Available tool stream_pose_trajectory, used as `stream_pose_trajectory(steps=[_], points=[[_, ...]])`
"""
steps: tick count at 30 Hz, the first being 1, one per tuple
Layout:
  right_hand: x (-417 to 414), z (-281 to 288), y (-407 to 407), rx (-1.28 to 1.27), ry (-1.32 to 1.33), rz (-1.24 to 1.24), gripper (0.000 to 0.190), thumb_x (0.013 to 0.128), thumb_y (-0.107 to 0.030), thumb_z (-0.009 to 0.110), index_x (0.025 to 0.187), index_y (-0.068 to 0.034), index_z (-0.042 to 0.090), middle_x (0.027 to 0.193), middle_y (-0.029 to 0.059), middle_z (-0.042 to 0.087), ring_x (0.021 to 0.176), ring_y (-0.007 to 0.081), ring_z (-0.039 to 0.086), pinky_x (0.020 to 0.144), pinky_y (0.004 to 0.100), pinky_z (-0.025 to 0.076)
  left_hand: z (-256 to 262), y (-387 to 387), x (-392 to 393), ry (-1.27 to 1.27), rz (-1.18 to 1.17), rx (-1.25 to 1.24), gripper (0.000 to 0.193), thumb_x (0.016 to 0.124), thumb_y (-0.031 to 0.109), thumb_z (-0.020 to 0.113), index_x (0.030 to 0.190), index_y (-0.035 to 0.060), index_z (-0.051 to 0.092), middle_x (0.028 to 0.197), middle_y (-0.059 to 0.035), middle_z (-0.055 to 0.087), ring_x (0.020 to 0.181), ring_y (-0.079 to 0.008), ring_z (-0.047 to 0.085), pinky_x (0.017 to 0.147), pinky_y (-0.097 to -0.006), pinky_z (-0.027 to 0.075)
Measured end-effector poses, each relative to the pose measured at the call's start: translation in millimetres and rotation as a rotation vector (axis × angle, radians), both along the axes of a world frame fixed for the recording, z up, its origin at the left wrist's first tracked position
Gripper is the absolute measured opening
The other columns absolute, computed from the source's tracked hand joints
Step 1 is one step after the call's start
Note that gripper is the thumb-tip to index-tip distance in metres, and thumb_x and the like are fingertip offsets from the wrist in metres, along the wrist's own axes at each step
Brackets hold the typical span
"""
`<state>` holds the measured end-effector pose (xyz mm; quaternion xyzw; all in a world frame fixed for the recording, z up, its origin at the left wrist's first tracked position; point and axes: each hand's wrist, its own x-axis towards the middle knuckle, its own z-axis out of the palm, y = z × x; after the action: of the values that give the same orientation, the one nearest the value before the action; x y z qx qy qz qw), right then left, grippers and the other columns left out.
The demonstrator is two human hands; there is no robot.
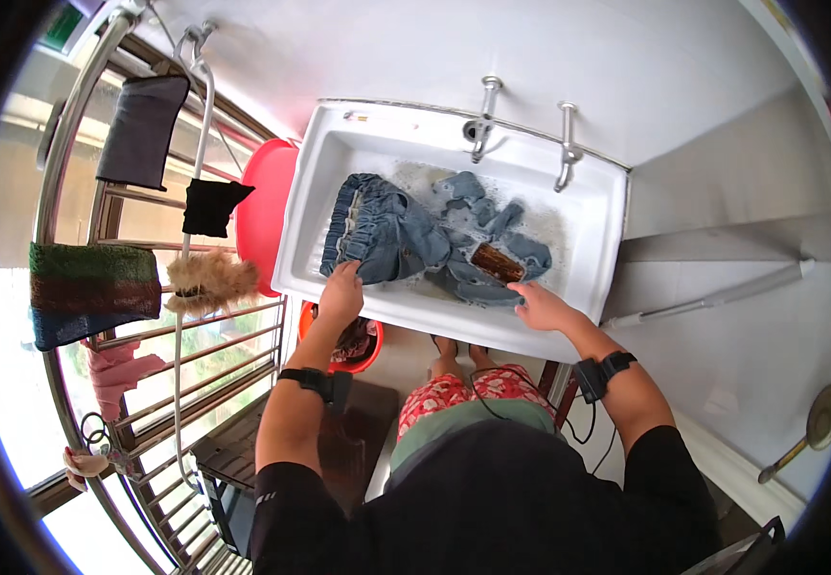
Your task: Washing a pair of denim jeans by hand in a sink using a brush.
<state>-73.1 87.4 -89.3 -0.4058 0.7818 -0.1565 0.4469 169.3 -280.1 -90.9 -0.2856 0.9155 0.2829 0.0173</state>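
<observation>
Wet blue denim trousers (pixel 415 241) lie bunched in soapy water in a white sink (pixel 451 325). My left hand (pixel 343 291) grips the elastic waistband at the sink's near left. On the denim further right rests a brown wooden block (pixel 498 263), perhaps a scrubbing brush lying bristles down; its underside is hidden. My right hand (pixel 543 307) is over the near rim, its index finger close to the block's near end and the denim. Its other fingers curl under, and whether they pinch the cloth is unclear.
Two metal taps (pixel 488 118) (pixel 567 147) project over the sink's back. A red basin (pixel 266 215) stands at its left, and an orange bucket (pixel 376 345) with cloth in it sits below. Cloths (pixel 95 287) hang from window rails. A cable (pixel 591 424) hangs by my right side.
</observation>
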Motion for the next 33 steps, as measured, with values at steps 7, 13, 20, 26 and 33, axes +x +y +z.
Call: stream_pose_trajectory(steps=[7,13,20,26,33], points=[[-15.1,-77.4,-60.0,-0.016,0.160,-0.254,0.060,0.092,-0.017,0.058,0.147,-0.004,0.036,0.132,0.0280,0.047,0.121,0.0468,0.048,0.103,0.0491,0.042,-50.3,-11.5,5.0,-0.009,0.099,-0.210,0.047,0.091,0.023,0.059,0.135,0.0059,0.054,0.139,-0.0163,0.052,0.131,-0.0347,0.045,0.109,-0.0476,0.035],[-13.6,-94.9,-101.8,0.196,0.372,-0.146,0.069,0.092,-0.028,0.062,0.150,-0.007,0.032,0.138,0.0252,0.046,0.126,0.0421,0.046,0.102,0.0537,0.041,-48.4,-12.1,2.3,-0.028,0.132,-0.284,0.046,0.088,0.033,0.060,0.128,0.0095,0.062,0.135,-0.0142,0.053,0.125,-0.0324,0.048,0.107,-0.0457,0.033],[-29.4,-103.3,-122.6,0.438,0.443,0.150,0.085,0.085,-0.038,0.068,0.151,-0.004,0.025,0.137,0.0233,0.048,0.125,0.0391,0.048,0.100,0.0513,0.043,-47.2,-12.4,-5.3,-0.056,0.232,-0.264,0.054,0.088,0.036,0.058,0.133,0.0069,0.056,0.117,-0.0135,0.056,0.114,-0.0330,0.050,0.103,-0.0458,0.034],[-34.2,-80.8,-173.4,-0.003,0.320,-0.126,0.088,0.079,-0.031,0.067,0.150,-0.002,0.025,0.127,0.0281,0.050,0.117,0.0449,0.051,0.099,0.0497,0.045,-47.9,-17.0,0.0,-0.110,0.264,-0.296,0.048,0.086,0.032,0.059,0.125,0.0048,0.060,0.109,-0.0137,0.056,0.107,-0.0333,0.052,0.098,-0.0459,0.037],[-79.4,-151.5,-257.0,-0.133,0.472,-0.243,0.086,0.081,-0.030,0.066,0.151,-0.001,0.024,0.127,0.0298,0.048,0.117,0.0471,0.050,0.099,0.0510,0.045,-52.7,-17.4,-9.1,-0.020,0.288,-0.254,0.023,0.085,0.028,0.061,0.095,0.0061,0.063,0.100,-0.0123,0.057,0.100,-0.0327,0.053,0.090,-0.0441,0.039]])
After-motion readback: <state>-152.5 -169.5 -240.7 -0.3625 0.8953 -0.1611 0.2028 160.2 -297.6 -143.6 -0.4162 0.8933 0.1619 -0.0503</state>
